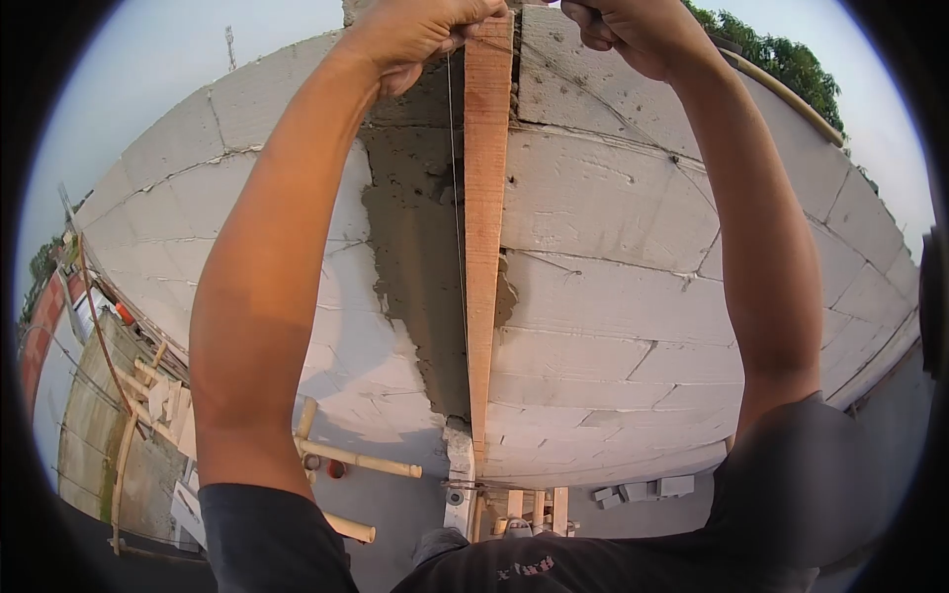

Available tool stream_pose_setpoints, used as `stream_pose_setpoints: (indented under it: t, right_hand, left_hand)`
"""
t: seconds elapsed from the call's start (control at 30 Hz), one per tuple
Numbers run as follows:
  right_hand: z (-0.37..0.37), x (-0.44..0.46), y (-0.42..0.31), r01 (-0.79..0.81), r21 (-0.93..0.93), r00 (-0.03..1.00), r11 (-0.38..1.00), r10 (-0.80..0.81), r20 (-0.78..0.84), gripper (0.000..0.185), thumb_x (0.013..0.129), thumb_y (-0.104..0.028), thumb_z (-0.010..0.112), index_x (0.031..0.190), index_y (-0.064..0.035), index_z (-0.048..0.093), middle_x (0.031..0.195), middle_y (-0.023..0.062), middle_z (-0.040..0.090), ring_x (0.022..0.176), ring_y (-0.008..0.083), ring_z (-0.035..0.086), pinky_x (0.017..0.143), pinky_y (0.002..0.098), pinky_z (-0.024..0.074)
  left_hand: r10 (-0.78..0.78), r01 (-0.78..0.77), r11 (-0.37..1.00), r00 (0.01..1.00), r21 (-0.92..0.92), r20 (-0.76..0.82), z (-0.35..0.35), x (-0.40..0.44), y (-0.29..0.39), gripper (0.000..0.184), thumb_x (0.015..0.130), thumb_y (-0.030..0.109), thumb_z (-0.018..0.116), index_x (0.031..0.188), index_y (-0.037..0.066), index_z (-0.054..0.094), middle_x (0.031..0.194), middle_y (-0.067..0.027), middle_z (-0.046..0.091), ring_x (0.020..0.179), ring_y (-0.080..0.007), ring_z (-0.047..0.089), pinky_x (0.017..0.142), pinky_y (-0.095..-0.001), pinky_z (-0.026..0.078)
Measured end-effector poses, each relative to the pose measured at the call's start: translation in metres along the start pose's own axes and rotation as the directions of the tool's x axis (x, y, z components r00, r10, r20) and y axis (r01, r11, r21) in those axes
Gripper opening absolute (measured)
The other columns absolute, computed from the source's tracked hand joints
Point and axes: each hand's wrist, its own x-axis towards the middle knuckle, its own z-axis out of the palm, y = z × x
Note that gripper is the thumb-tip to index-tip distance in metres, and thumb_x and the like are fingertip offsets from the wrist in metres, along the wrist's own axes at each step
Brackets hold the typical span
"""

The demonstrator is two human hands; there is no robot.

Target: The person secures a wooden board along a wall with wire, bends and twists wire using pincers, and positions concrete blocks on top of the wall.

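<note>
A long reddish wooden board (486, 178) stands upright against a wall of pale blocks (603, 198). Left of the board runs a strip of wet grey mortar (420, 237), with a thin string (455, 148) hanging in front of it. My left hand (425, 35) is raised at the board's top left edge, fingers pinched together; what they hold is too small to name. My right hand (628, 30) is up to the right of the board, fingers curled, partly cut off by the top of the view. A thin dark line (613, 111) slants across the blocks below it.
Bamboo poles (371, 462) jut out at the lower left. Wooden planks (560, 509) lie far below, near loose block pieces (643, 489). Another pole (786, 97) rests along the wall's top right. Scaffolding timber (163, 395) stands at the far left.
</note>
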Motion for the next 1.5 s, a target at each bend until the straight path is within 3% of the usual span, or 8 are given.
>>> stream_pose_setpoints:
  t: [0.07,0.13,0.27,0.33,0.4,0.67,1.03,1.5]
  right_hand:
    - [-0.004,0.005,-0.006,0.020,-0.012,1.000,1.000,-0.020,0.012,0.016,0.101,-0.014,0.063,0.093,-0.0003,0.063,0.062,-0.0005,0.054,0.048,0.0090,0.048,0.043,0.0245,0.0380]
    - [0.002,0.003,-0.014,0.029,-0.057,0.998,0.998,-0.032,-0.053,0.017,0.100,-0.016,0.065,0.092,-0.0008,0.064,0.062,-0.0007,0.054,0.051,0.0093,0.050,0.044,0.0247,0.0397]
    - [0.031,-0.002,-0.016,0.060,0.034,0.979,0.998,-0.052,-0.198,0.022,0.099,-0.019,0.068,0.089,0.0008,0.066,0.065,0.0008,0.058,0.053,0.0093,0.051,0.046,0.0251,0.0422]
    - [0.031,0.007,-0.014,0.026,-0.361,0.999,0.932,-0.033,-0.014,0.029,0.096,-0.023,0.073,0.083,0.0017,0.068,0.067,0.0028,0.063,0.055,0.0098,0.054,0.047,0.0255,0.0431]
    - [0.024,0.026,-0.005,0.012,-0.372,1.000,0.928,-0.014,-0.003,0.030,0.093,-0.024,0.075,0.079,0.0020,0.071,0.065,0.0035,0.064,0.055,0.0099,0.054,0.048,0.0262,0.0420]
    - [0.042,0.067,-0.006,0.290,-0.624,0.891,0.726,-0.443,-0.100,0.025,0.087,-0.013,0.072,0.068,0.0010,0.067,0.055,0.0042,0.053,0.052,0.0119,0.048,0.050,0.0375,0.0411]
    - [0.053,0.096,0.014,0.424,-0.555,0.802,0.716,-0.581,-0.137,0.027,0.090,-0.011,0.069,0.068,0.0043,0.061,0.054,0.0086,0.050,0.053,0.0150,0.045,0.051,0.0414,0.0396]
    - [0.038,0.108,0.046,0.264,-0.578,0.831,0.772,-0.486,-0.271,0.020,0.087,-0.008,0.065,0.071,0.0034,0.061,0.062,0.0119,0.057,0.061,0.0202,0.056,0.058,0.0406,0.0461]
  left_hand:
    - [0.010,-0.010,0.999,1.000,-0.044,0.008,-0.015,0.008,-0.021,0.016,0.097,0.015,0.069,0.100,-0.001,0.071,0.083,-0.0085,0.070,0.064,-0.0159,0.062,0.061,-0.0277,0.051]
    - [0.091,-0.090,0.994,0.996,0.062,-0.020,-0.019,0.006,-0.026,0.025,0.100,0.028,0.071,0.101,0.004,0.075,0.071,0.0073,0.055,0.057,-0.0027,0.038,0.060,-0.0194,0.034]
    - [0.095,-0.090,0.991,0.994,0.103,-0.047,-0.011,0.008,-0.019,0.023,0.100,0.028,0.071,0.099,0.005,0.076,0.070,0.0070,0.055,0.057,-0.0031,0.040,0.061,-0.0183,0.035]
    - [0.064,-0.055,0.988,0.996,0.144,-0.060,-0.010,0.011,-0.018,0.022,0.099,0.028,0.073,0.095,0.006,0.075,0.070,0.0069,0.056,0.058,-0.0031,0.042,0.062,-0.0172,0.036]
    - [0.046,-0.033,0.989,0.995,0.145,-0.088,-0.012,0.016,-0.022,0.022,0.098,0.028,0.074,0.095,0.007,0.074,0.072,0.0063,0.058,0.059,-0.0030,0.045,0.063,-0.0170,0.037]
    - [-0.035,0.017,0.996,0.979,-0.090,-0.202,-0.002,0.002,-0.037,0.019,0.096,0.027,0.076,0.101,0.010,0.071,0.087,-0.0001,0.072,0.074,-0.0085,0.066,0.071,-0.0250,0.045]
    - [0.116,-0.088,0.993,0.840,0.079,-0.530,0.015,0.006,-0.043,0.013,0.095,0.013,0.072,0.097,0.000,0.072,0.084,-0.0067,0.073,0.073,-0.0127,0.068,0.072,-0.0280,0.050]
    - [0.118,0.019,0.967,0.854,0.256,-0.507,0.011,0.001,-0.056,0.015,0.093,0.013,0.074,0.099,-0.001,0.075,0.084,-0.0062,0.073,0.075,-0.0109,0.067,0.067,-0.0275,0.050]
